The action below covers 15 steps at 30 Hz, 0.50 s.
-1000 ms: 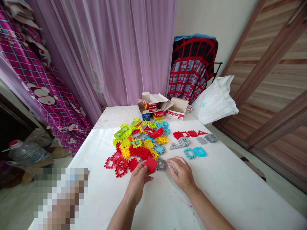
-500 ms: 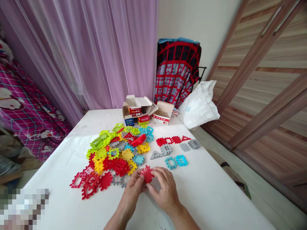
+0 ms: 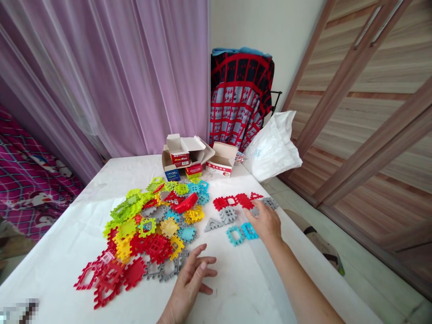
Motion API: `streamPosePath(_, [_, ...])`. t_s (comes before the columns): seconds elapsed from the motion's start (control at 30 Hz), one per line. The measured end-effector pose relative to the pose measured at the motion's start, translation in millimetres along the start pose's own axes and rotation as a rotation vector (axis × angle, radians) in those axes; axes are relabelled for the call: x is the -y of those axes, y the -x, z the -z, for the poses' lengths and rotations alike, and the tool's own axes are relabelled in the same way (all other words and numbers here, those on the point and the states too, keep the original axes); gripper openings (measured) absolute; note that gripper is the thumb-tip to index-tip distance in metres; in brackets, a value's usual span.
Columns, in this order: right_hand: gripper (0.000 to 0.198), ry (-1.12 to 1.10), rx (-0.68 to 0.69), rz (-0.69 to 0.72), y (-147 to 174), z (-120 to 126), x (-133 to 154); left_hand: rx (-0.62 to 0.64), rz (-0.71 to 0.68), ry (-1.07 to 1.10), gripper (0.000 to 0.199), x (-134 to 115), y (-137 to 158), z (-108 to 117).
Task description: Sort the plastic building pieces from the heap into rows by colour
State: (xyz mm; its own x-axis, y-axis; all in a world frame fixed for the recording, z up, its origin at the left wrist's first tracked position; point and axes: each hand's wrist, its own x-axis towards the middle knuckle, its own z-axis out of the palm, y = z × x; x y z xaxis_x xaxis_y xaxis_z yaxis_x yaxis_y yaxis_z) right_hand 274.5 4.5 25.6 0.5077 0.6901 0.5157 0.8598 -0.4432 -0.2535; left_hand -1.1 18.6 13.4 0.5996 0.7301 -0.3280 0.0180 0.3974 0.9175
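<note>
Red square piece [image 3: 243, 200]: seen on the desk [image 3: 236, 279], to the right of the mixed pile [image 3: 138, 243], in a row of red pieces [image 3: 221, 203].
Right hand [image 3: 267, 222]: stretched out to the right of the pile, with its fingertips at the near edge of the red square piece; the grip is partly curled, but whether anything is pinched cannot be told (the view is partly blocked by the hand itself).
Left hand [image 3: 189, 281]: held just beside the near right edge of the pile, next to the grey frames [image 3: 182, 262]; the grip is spread wide, fingers parted, with nothing held.
Blue piece [image 3: 249, 230]: laid to the right of the pile, nearer than the red row and partly covered by the right hand.
Grey triangle [image 3: 213, 223]: placed just right of the pile, beside the grey stack [image 3: 228, 215].
Cardboard boxes [image 3: 180, 157]: left open behind the pile.
White bag [image 3: 273, 146]: seen beyond the pile, to the right, at the desk's edge.
</note>
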Motion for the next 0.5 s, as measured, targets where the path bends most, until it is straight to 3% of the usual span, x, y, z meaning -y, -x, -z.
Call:
streamPosePath(0.13, [0.035, 0.179, 0.225, -0.058, -38, -18, -10, 0.018, 0.007, 0.003, 0.072, 5, 2, 6])
streamPosePath(0.5, [0.029, 0.270, 0.297, -0.082, -43, -32, -2, 0.044, 0.050, 0.136, 0.059, 9, -3, 14])
